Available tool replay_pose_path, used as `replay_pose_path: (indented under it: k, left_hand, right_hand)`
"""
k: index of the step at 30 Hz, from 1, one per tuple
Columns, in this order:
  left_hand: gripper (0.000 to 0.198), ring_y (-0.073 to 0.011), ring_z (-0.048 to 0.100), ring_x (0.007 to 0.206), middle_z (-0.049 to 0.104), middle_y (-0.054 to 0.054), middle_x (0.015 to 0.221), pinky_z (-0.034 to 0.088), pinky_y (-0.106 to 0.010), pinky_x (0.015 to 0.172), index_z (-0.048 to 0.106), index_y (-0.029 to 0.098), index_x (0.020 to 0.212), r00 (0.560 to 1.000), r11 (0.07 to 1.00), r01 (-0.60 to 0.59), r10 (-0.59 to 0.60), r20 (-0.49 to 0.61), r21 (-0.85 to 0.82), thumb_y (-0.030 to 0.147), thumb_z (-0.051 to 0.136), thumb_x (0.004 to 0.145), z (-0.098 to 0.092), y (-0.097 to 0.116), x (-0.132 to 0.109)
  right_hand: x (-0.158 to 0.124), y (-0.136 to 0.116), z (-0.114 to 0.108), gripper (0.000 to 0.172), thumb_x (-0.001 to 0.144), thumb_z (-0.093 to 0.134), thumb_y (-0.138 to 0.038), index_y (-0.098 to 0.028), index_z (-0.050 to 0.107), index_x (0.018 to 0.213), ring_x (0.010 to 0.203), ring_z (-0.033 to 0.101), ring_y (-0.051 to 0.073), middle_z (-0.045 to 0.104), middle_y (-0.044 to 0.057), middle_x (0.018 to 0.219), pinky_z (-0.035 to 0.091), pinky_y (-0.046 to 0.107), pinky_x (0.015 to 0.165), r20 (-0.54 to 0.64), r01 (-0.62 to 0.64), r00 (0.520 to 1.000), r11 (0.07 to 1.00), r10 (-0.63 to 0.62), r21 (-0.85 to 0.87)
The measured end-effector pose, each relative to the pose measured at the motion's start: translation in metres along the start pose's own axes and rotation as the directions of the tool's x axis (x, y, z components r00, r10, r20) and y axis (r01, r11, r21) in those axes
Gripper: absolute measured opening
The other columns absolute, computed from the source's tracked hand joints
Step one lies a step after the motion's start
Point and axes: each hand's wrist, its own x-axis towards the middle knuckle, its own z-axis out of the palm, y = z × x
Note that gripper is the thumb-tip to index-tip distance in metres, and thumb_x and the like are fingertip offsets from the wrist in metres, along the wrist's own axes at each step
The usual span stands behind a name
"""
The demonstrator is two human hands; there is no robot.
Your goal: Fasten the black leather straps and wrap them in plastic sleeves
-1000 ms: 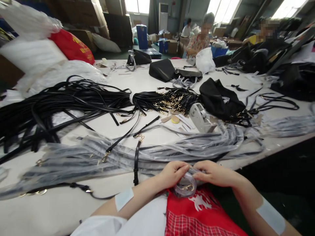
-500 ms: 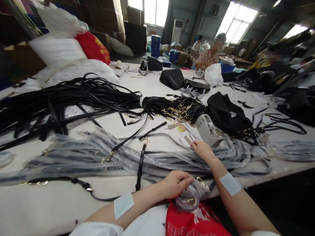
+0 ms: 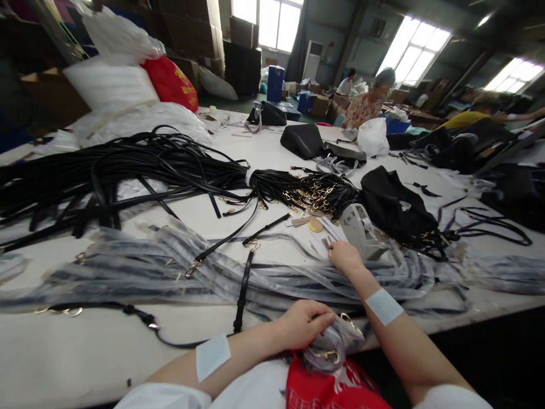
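Note:
My left hand point(image 3: 303, 325) is closed on a coiled strap point(image 3: 326, 352) in a clear plastic sleeve, held at the table's front edge. Gold clasps show at the coil. Farther forward, my right hand point(image 3: 346, 257) has its fingertips pinched together beside small paper and cardboard strips point(image 3: 330, 228); what they hold, if anything, is too small to make out. A grey-white tape dispenser point(image 3: 355, 227) stands just past that hand. Sleeved straps point(image 3: 272, 281) lie across the table under and around my right forearm. A short black strap point(image 3: 243, 289) with a gold clasp lies left of my hands.
A big tied bundle of black straps point(image 3: 170, 165) with gold clasps spans the table. Black bags point(image 3: 394, 199) lie to the right and at the back. White foam and plastic point(image 3: 114, 85) are piled back left. Other people point(image 3: 370, 102) are across the table.
The view has shifted slightly. My right hand has drawn back a little to the left, by the paper strips. My left hand keeps hold of the coiled strap.

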Motion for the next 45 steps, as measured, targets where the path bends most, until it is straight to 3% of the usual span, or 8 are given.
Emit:
replay_pose_path:
  k: [7, 20, 26, 29, 32, 35, 39, 45]
  left_hand:
    - [0.043, -0.0153, 0.06, 0.077, 0.072, -0.005, 0.086, 0.045, -0.021, 0.071, 0.074, 0.013, 0.099, 0.999, 0.999, -0.035, 0.034, 0.021, 0.038, 0.041, 0.042, 0.096, 0.001, 0.006, -0.001]
    - [0.044, -0.0148, 0.059, 0.075, 0.07, -0.005, 0.083, 0.044, -0.021, 0.07, 0.074, 0.011, 0.096, 0.998, 0.996, -0.056, 0.054, 0.025, 0.065, 0.04, 0.041, 0.096, 0.004, 0.009, -0.004]
    - [0.041, -0.0151, 0.06, 0.078, 0.072, -0.005, 0.087, 0.045, -0.02, 0.073, 0.074, 0.013, 0.099, 0.997, 0.995, -0.07, 0.068, 0.023, 0.067, 0.038, 0.042, 0.095, 0.004, 0.007, -0.004]
    - [0.041, -0.0152, 0.061, 0.078, 0.072, -0.005, 0.087, 0.045, -0.021, 0.073, 0.074, 0.012, 0.098, 0.998, 0.995, -0.065, 0.063, 0.024, 0.078, 0.038, 0.042, 0.096, 0.004, 0.007, -0.004]
    - [0.042, -0.0158, 0.061, 0.079, 0.072, -0.005, 0.087, 0.046, -0.021, 0.074, 0.074, 0.012, 0.099, 0.999, 0.996, -0.045, 0.043, 0.034, 0.075, 0.038, 0.041, 0.096, 0.004, 0.008, -0.004]
    - [0.042, -0.0166, 0.062, 0.082, 0.073, -0.005, 0.09, 0.047, -0.022, 0.076, 0.074, 0.012, 0.1, 0.999, 0.998, -0.032, 0.03, 0.037, 0.057, 0.039, 0.041, 0.096, 0.003, 0.01, -0.004]
    - [0.042, -0.0168, 0.062, 0.083, 0.073, -0.005, 0.092, 0.047, -0.022, 0.076, 0.074, 0.013, 0.1, 0.999, 0.998, -0.036, 0.035, 0.029, 0.046, 0.039, 0.041, 0.096, 0.002, 0.011, -0.004]
    - [0.041, -0.0158, 0.061, 0.079, 0.073, -0.004, 0.088, 0.046, -0.022, 0.074, 0.074, 0.012, 0.1, 0.999, 0.999, -0.022, 0.021, 0.028, 0.027, 0.037, 0.042, 0.095, 0.004, 0.006, -0.003]
  right_hand:
    - [-0.006, 0.01, -0.003, 0.029, 0.097, 0.055, -0.039, -0.016, 0.064, 0.111, 0.1, 0.065, 0.021, 0.067, 0.008, 0.111, 0.052, 0.043, 0.09, -0.026, -0.016, 1.0, 1.0, 0.016, 0.011]
    - [-0.004, 0.002, 0.0, 0.029, 0.095, 0.059, -0.034, -0.015, 0.061, 0.117, 0.098, 0.064, 0.021, 0.064, 0.009, 0.116, 0.055, 0.041, 0.084, -0.08, -0.025, 0.996, 0.999, 0.028, 0.029]
    - [-0.009, 0.007, -0.012, 0.026, 0.101, 0.047, -0.03, -0.017, 0.065, 0.113, 0.097, 0.065, 0.02, 0.067, 0.01, 0.111, 0.051, 0.037, 0.086, -0.269, -0.054, 0.96, 0.995, 0.075, 0.087]
    - [-0.015, 0.012, -0.025, 0.04, 0.103, 0.029, -0.023, -0.015, 0.06, 0.128, 0.109, 0.061, 0.025, 0.063, 0.016, 0.124, 0.045, 0.034, 0.09, -0.391, -0.036, 0.918, 0.994, 0.073, 0.102]
    - [-0.022, 0.016, -0.035, 0.044, 0.102, 0.026, -0.023, -0.015, 0.053, 0.137, 0.115, 0.058, 0.028, 0.057, 0.018, 0.134, 0.042, 0.034, 0.091, -0.439, 0.002, 0.898, 0.996, 0.036, 0.087]
    - [-0.029, 0.014, -0.032, 0.036, 0.098, 0.038, -0.022, -0.016, 0.065, 0.121, 0.106, 0.062, 0.028, 0.066, 0.018, 0.118, 0.043, 0.033, 0.087, -0.372, 0.088, 0.926, 0.995, -0.066, 0.044]
    - [-0.031, 0.005, -0.011, 0.022, 0.092, 0.053, -0.023, -0.018, 0.074, 0.089, 0.091, 0.066, 0.023, 0.073, 0.012, 0.094, 0.044, 0.029, 0.081, -0.21, 0.209, 0.957, 0.977, -0.198, 0.031]
    - [-0.026, 0.013, 0.009, 0.027, 0.096, 0.05, -0.031, -0.023, 0.076, 0.097, 0.098, 0.065, 0.019, 0.072, 0.006, 0.103, 0.044, 0.026, 0.086, -0.186, 0.277, 0.95, 0.951, -0.25, 0.138]
